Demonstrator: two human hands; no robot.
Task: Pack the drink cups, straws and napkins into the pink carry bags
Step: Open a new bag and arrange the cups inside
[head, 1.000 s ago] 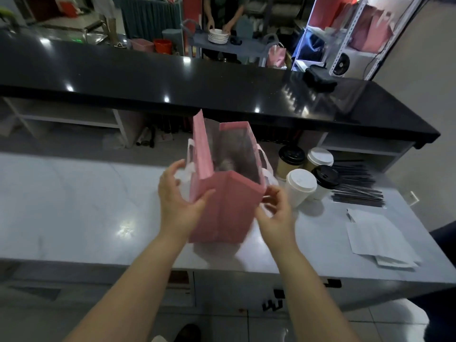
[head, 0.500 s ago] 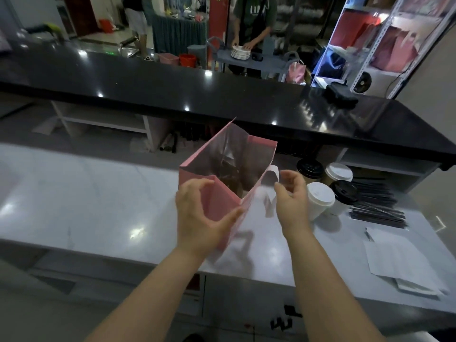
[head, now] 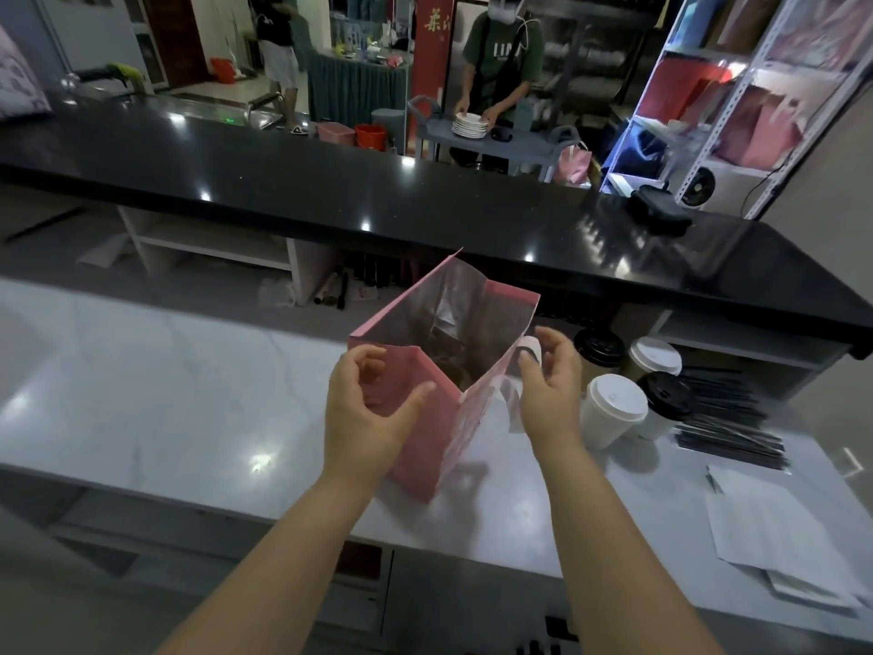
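Observation:
An open pink carry bag (head: 439, 432) stands on the white counter (head: 165, 394), turned with one corner toward me; its lining is silvery. My left hand (head: 368, 418) grips the near left wall, thumb on the front face and fingers curled at the rim. My right hand (head: 550, 394) is at the bag's right side, thumb and fingertips pinching the pale handle strap (head: 529, 349). Right of the bag stand several lidded paper cups: a white-lidded one (head: 611, 408) nearest, black-lidded ones (head: 663, 399) beside and behind it. Dark straws (head: 727, 418) and white napkins (head: 765, 527) lie further right.
A raised black bar top (head: 425, 210) runs across behind the counter. Beyond it a person stacks white plates (head: 470, 125) on a grey cart. Shelving with pink bags (head: 765, 130) stands at the far right. The counter's front edge is just below my forearms.
The bag has been turned from face-on to corner-on and spread wider open. My left hand shifted along its near wall; my right hand stayed at the handle on the right side.

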